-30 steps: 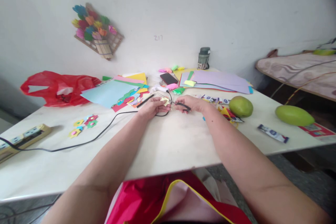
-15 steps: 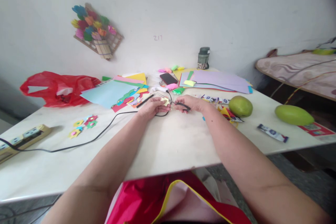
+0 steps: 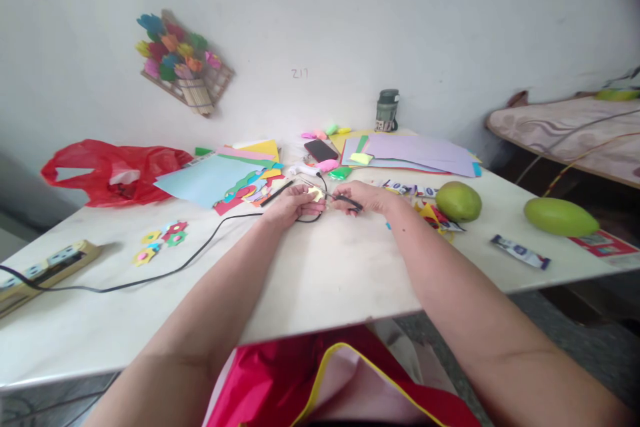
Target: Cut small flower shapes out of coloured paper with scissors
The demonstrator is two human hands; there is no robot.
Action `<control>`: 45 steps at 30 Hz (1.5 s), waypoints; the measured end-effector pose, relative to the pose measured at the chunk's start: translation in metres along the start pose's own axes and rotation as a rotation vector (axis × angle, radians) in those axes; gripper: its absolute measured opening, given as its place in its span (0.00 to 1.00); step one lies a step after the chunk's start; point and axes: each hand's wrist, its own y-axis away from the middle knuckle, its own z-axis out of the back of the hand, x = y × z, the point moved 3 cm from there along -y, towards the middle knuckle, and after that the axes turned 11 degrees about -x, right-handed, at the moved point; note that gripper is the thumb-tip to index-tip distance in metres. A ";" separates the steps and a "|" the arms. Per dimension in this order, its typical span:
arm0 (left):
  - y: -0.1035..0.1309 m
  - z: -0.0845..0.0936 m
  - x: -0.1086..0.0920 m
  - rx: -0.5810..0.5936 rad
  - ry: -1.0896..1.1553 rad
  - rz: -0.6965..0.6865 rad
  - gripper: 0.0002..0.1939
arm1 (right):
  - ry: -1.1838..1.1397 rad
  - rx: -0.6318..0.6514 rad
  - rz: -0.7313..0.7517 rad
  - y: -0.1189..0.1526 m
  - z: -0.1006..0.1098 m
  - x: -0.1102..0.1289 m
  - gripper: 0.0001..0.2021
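The left hand (image 3: 290, 205) pinches the pale yellow paper piece (image 3: 316, 193) over the counter (image 3: 325, 273) while the right hand (image 3: 357, 199) grips the black-handled scissors (image 3: 350, 202) just beside it; smooth curves call for turning the paper, keeping fingertips off the blades.

Setting: indoor room, domestic in type; house or dormitory cannot be determined. Evidence: plain pale wall (image 3: 440, 27) bearing small handwritten figures (image 3: 300, 73) and a mounted bouquet of artificial flowers (image 3: 175, 53). At right, a bed-like platform (image 3: 565, 133) covered in patterned pinkish cloth. The pale table (image 3: 340, 273) carries everyday items: lidded bottle (image 3: 387, 111), phone (image 3: 321, 150), large green fruits (image 3: 561, 217), red plastic bag (image 3: 115, 177), power strip (image 3: 55, 270). Coloured paper sheets (image 3: 415, 150) and cut paper scraps (image 3: 244, 192) on the same tabletop indicate craft use.
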 end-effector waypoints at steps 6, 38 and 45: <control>0.001 -0.001 -0.002 -0.007 0.007 0.009 0.12 | -0.080 0.024 -0.020 0.000 0.000 0.000 0.12; 0.003 -0.003 -0.004 -0.015 0.005 0.029 0.10 | -0.035 0.041 -0.027 0.005 -0.001 0.007 0.12; 0.006 -0.005 -0.005 -0.014 -0.008 0.019 0.09 | -0.049 0.045 -0.013 0.003 0.000 0.001 0.10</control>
